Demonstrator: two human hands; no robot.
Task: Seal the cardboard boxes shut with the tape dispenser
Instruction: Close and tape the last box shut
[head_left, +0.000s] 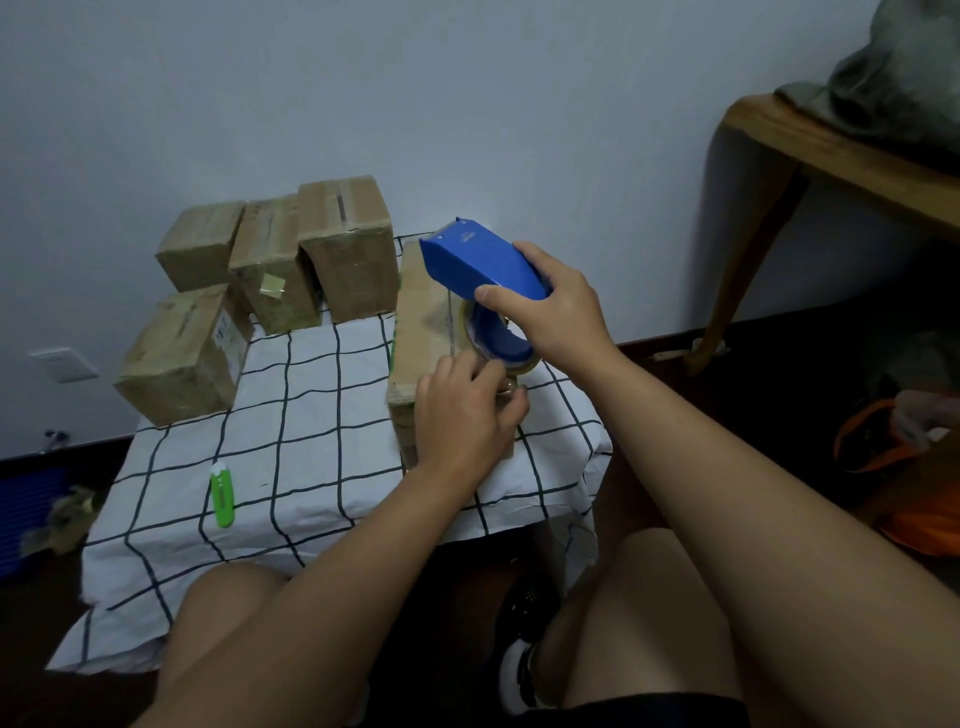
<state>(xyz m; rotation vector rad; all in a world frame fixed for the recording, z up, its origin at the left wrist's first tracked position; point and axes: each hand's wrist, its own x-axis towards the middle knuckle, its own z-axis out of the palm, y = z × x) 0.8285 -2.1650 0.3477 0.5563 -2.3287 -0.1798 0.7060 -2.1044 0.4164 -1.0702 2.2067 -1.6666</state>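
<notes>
My right hand (558, 306) grips a blue tape dispenser (480, 262) held above a long cardboard box (421, 322) lying on the checked cloth. A roll of clear tape (493, 338) sits in the dispenser's lower part. Just below the roll, my left hand (465, 415) pinches the loose end of the tape over the near end of the box. The box's near end is partly hidden behind that hand.
Several smaller cardboard boxes (343, 244) stand at the back left of the low table (311, 415) against the wall. A green utility knife (222, 493) lies near the front left. A wooden table (831, 156) rises at right, an orange bag (904, 467) below it.
</notes>
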